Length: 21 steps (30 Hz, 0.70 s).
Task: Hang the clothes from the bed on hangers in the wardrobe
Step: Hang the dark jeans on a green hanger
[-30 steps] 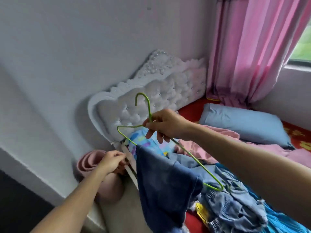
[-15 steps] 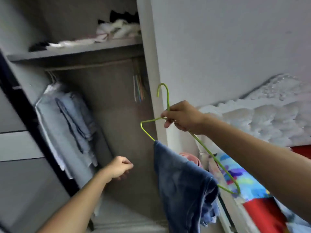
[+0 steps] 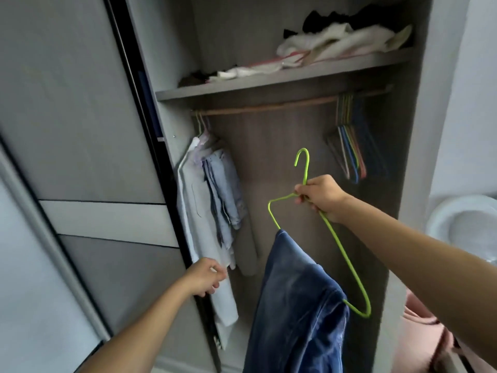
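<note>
Head view: our right hand (image 3: 321, 196) grips one green hanger (image 3: 347, 254) at its neck; one pair of blue jeans (image 3: 298, 305) drapes over its bar, before the open wardrobe (image 3: 411, 157). Our left hand (image 3: 205, 277), fingers curled, holds nothing. Inside, one rail (image 3: 269, 106) carries pale garments (image 3: 212, 200) at left and a bunch of empty hangers (image 3: 349, 149) at right; one shelf (image 3: 269, 83) holds heaped clothes (image 3: 333, 40).
</note>
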Each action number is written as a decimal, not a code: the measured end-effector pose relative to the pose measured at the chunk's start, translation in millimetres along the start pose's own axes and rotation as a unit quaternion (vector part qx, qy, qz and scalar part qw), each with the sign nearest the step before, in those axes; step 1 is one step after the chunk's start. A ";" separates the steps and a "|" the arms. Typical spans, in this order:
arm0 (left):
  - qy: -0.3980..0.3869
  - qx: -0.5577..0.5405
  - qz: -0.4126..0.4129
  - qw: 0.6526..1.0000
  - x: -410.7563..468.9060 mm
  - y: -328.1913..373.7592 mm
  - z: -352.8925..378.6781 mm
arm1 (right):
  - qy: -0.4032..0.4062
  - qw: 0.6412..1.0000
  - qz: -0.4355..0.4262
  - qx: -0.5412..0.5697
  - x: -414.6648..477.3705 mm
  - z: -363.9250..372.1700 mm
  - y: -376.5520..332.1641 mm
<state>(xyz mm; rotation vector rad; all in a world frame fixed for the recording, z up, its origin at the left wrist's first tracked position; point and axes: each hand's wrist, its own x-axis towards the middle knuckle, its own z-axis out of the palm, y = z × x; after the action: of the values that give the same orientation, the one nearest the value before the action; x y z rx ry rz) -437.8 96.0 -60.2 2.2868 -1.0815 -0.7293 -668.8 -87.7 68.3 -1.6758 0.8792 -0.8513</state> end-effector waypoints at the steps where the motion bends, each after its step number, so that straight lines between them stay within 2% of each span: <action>1: 0.004 0.000 -0.001 1.000 8.1 -3.9 -4.6 | 0.002 1.000 0.007 0.013 15.8 9.5 -4.0; 9: 0.068 -0.001 0.031 0.997 120.5 -4.6 -74.4 | -0.007 0.988 0.057 0.147 167.0 82.7 -30.0; 15: 0.167 0.014 0.079 0.983 224.4 29.0 -140.0 | -0.024 0.989 0.009 0.143 285.2 134.3 -41.2; 21: 0.287 0.057 0.119 0.949 271.2 58.8 -201.5 | 0.009 0.985 -0.036 0.169 379.1 179.1 -76.3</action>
<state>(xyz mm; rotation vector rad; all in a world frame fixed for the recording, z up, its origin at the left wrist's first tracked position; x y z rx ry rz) -191.5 -112.4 56.3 2.1948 -1.0956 0.1036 -319.5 -319.2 145.7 -1.4107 0.6475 -1.0065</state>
